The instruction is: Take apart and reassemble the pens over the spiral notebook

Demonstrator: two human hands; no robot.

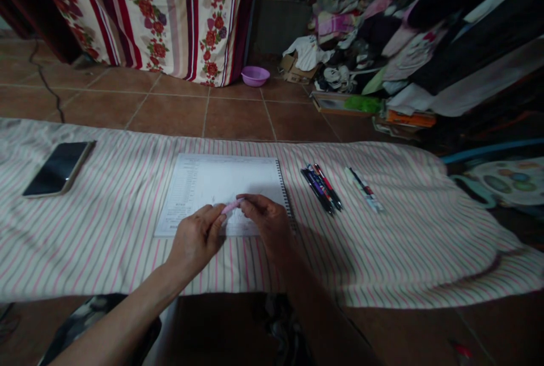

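Note:
A slim pink pen (232, 206) is held between my two hands, above a spiral-bound notebook (229, 170). My left hand (198, 235) has its thumb and fingers closed round one end of the pen. At the other end, the fingertips of my right hand (267, 218) pinch it. The notebook lies flat with its coil on the right side, and print shows on its left part. My hands cover some of its lower edge. Several pens (321, 189) lie side by side just right of the notebook.
A striped cloth (127, 213) covers the table. On its left lies a dark-screened phone (59, 169); on the right is a single pen-like item (364, 190). Beyond the table are a purple basin (255, 76), a flowered curtain (170, 15) and piled clothes (340, 20).

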